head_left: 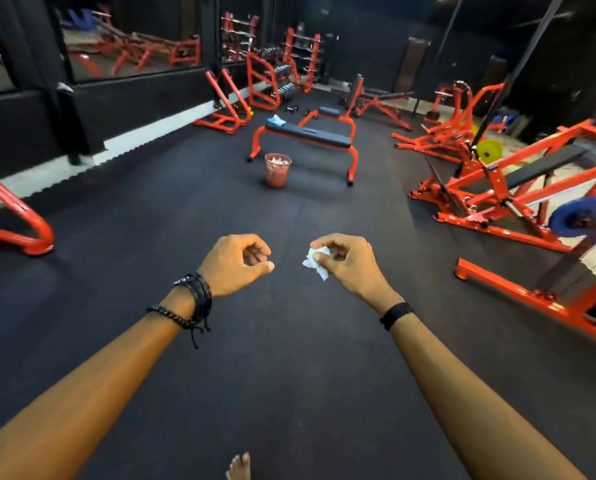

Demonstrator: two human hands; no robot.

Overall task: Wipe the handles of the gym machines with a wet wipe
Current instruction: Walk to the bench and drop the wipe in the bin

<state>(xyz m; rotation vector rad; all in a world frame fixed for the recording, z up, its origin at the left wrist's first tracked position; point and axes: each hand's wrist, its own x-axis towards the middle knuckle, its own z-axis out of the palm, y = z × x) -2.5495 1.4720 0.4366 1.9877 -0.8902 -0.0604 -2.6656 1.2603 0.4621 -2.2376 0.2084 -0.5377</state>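
Left hand (236, 263) loosely curled, fingers bent toward thumb, holding nothing, over dark floor mat (151, 220). Right hand (346, 263) just beside it, apart, pinching crumpled white wet wipe (316, 260) between thumb and fingertips; wipe juts out toward left hand.

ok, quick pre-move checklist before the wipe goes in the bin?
1. Wipe in grip: ok, crumpled in the right hand.
2. Left hand free: ok, holds nothing.
3. Bin in view: ok, upright on the floor in front of the bench.
4. Path to bin: ok, bare floor between the hands and it.
5. Room in bin: cannot tell; white wipes show near its rim.
6. Fresh wipes: cannot tell; a blue pack lies on the bench's left end, contents unclear.
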